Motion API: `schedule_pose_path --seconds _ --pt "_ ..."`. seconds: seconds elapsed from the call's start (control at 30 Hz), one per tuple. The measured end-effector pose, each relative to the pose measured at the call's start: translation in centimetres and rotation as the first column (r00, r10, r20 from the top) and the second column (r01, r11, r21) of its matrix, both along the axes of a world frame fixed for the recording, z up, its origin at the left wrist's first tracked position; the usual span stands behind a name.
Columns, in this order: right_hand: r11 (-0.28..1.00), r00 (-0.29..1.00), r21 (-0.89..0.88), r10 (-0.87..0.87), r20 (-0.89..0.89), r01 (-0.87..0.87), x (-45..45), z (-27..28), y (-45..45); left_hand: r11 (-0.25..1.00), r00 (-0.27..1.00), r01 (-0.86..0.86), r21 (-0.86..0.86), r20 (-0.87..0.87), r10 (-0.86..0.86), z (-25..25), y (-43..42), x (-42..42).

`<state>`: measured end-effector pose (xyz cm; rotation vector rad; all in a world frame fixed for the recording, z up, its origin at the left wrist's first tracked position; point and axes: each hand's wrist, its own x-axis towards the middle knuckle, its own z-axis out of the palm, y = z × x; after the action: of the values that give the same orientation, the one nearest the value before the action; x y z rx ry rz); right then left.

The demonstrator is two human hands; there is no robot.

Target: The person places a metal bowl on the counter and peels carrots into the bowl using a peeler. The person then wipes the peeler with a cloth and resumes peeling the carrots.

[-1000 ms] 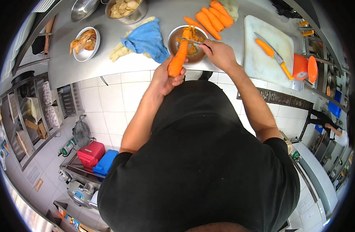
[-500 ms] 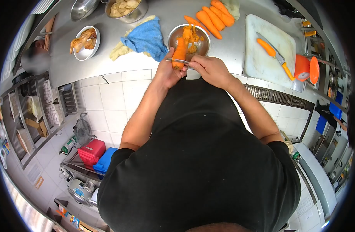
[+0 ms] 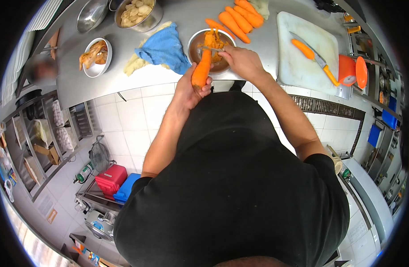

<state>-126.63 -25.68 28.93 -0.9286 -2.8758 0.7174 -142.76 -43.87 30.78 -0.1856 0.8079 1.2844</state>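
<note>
A carrot (image 3: pixel 201 72) points away from me, its thick end in my left hand (image 3: pixel 189 89), whose fingers wrap round it. My right hand (image 3: pixel 244 63) is closed on a peeler (image 3: pixel 213 48), its metal head across the carrot's far part. Under that part lies a metal bowl (image 3: pixel 227 68) with orange peelings inside. Beyond the bowl several carrots (image 3: pixel 241 22) rest on the steel table. A blue cloth (image 3: pixel 162 48) lies left of the bowl, on top of a yellowish cloth (image 3: pixel 135 65).
On the right, a white cutting board (image 3: pixel 293 71) holds a yellow-handled knife (image 3: pixel 330 74) and a carrot piece (image 3: pixel 303 49); an orange scale (image 3: pixel 347 71) stands beside it. Leftward are a bowl with cooked chicken (image 3: pixel 97 70), a pot of pale slices (image 3: pixel 136 13) and a metal bowl (image 3: pixel 91 15).
Half a second ago the peeler was at the carrot's near end; my right hand has moved it forward to the far part. The view has shifted slightly.
</note>
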Motion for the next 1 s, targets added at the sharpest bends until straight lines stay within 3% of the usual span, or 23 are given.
schedule_pose_path --seconds 0.13,0.23,0.27,0.37,0.53,0.77,0.9,1.0 --pt "0.99 0.994 -0.1 -0.092 0.062 0.098 0.4 0.2 1.2 1.0 1.0 -0.021 0.011 -0.011 0.021 0.6 -0.3 0.0" --pt "0.978 0.997 -0.194 -0.08 0.008 0.08 0.8 1.1 0.5 0.998 0.998 -0.047 -0.036 -0.03 0.046 0.4 0.2 0.4" --pt "0.977 0.994 -0.212 -0.054 -0.093 0.033 1.0 1.6 -0.2 0.997 0.998 -0.051 -0.056 -0.04 0.049 0.2 0.4 0.6" --pt "0.972 0.981 -0.213 0.061 -0.185 -0.101 1.3 3.2 -2.1 0.993 0.996 -0.08 -0.086 -0.056 0.076 -0.9 0.9 0.7" --pt "0.952 0.96 -0.215 0.169 -0.222 -0.217 1.5 4.2 -3.5 0.987 0.996 -0.08 -0.139 -0.037 0.076 -1.4 1.5 0.8" --pt "1.0 0.998 0.002 0.022 -0.055 -0.022 1.2 0.5 1.6 0.999 0.994 0.026 -0.025 -0.103 -0.028 -0.2 0.7 0.6" --pt "0.998 0.997 -0.035 -0.051 0.058 0.053 0.9 0.6 3.1 1.0 0.997 0.016 -0.006 -0.078 -0.016 1.0 0.9 0.3" --pt "0.985 0.996 -0.15 -0.088 -0.025 0.083 1.0 0.8 1.9 0.994 0.992 -0.038 -0.098 -0.127 0.025 1.2 1.6 0.5"
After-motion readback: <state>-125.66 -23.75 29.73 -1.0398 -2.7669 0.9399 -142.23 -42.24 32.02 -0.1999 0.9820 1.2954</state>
